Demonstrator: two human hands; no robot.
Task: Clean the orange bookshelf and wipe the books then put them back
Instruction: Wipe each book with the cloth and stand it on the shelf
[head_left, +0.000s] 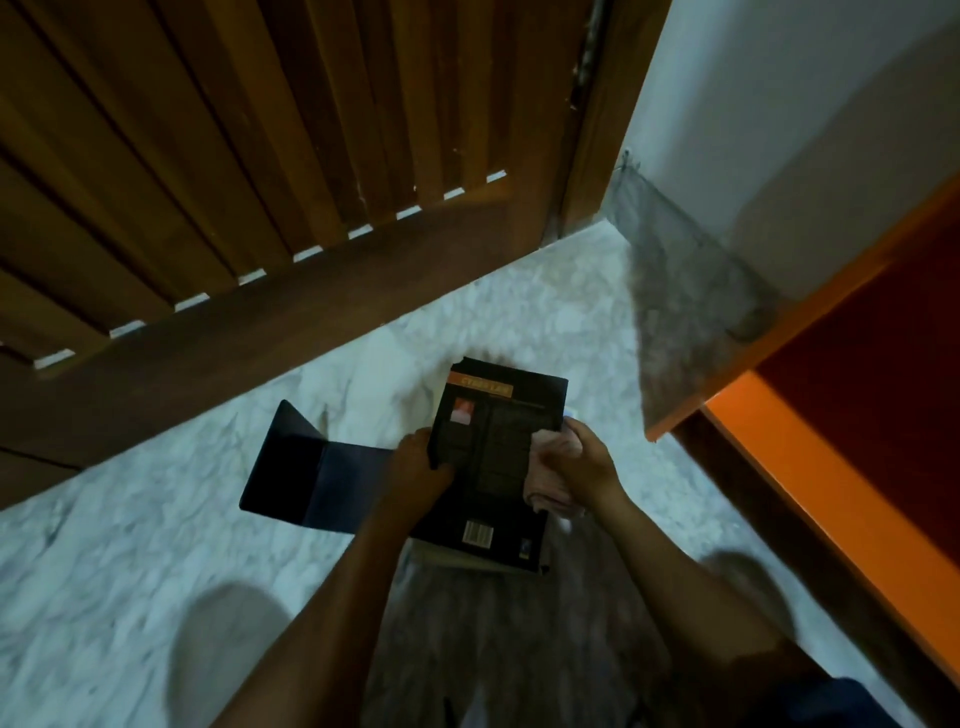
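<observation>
A black book (498, 447) with an orange title band and a barcode is held above the floor, back cover up. My left hand (415, 467) grips its left edge, thumb on the cover. My right hand (582, 462) holds a pale pink cloth (545, 478) bunched against the cover's right side. The orange bookshelf (810, 467) stands at the right, its dark red inside showing. A dark blue folder-like book (311, 467) lies open on the floor to the left, partly hidden by my left hand.
A brown slatted wooden door (234, 156) fills the upper left. White marble floor (130, 545) spreads below it. A pale wall (779, 104) with a grey skirting (675, 270) runs to the bookshelf. My legs are blurred at the bottom.
</observation>
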